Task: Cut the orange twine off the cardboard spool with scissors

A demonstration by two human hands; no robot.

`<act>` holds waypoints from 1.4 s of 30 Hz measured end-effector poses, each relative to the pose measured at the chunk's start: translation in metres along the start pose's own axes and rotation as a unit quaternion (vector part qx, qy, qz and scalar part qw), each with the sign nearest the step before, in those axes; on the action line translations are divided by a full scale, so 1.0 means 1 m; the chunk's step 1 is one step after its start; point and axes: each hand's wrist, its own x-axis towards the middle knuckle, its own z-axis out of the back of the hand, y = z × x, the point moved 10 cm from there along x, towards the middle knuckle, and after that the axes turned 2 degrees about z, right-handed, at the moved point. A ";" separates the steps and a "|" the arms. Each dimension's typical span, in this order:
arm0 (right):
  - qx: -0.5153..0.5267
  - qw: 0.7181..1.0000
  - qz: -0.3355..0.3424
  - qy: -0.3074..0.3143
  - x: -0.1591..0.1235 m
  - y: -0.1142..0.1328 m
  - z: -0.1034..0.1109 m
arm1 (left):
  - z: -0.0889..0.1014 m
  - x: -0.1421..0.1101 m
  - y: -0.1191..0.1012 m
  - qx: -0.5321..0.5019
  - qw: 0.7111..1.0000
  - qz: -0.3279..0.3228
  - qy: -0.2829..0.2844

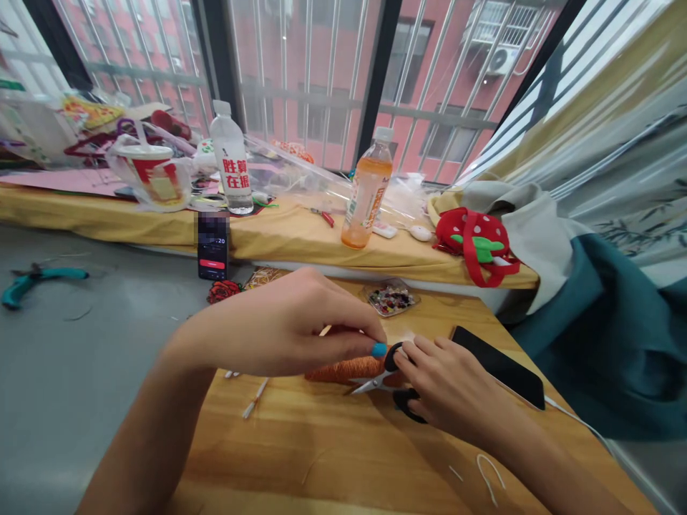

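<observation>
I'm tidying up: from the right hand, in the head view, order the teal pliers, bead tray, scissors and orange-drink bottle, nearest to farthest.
1. Scissors, in the right hand.
2. Bead tray, beyond the hand.
3. Orange-drink bottle, on the ledge.
4. Teal pliers, far left.

On the far ledge, left to right: cup, water bottle, orange drink, strawberry bag. Just in front of it, left of centre: lit phone. Flat on the bench at right: dark phone, white cable at its near end. Beyond the ledge: barred window.
</observation>
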 end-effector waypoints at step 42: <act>0.082 0.994 0.070 0.026 -0.017 0.031 -0.017 | -0.052 0.029 0.226 0.089 0.924 0.311 -0.203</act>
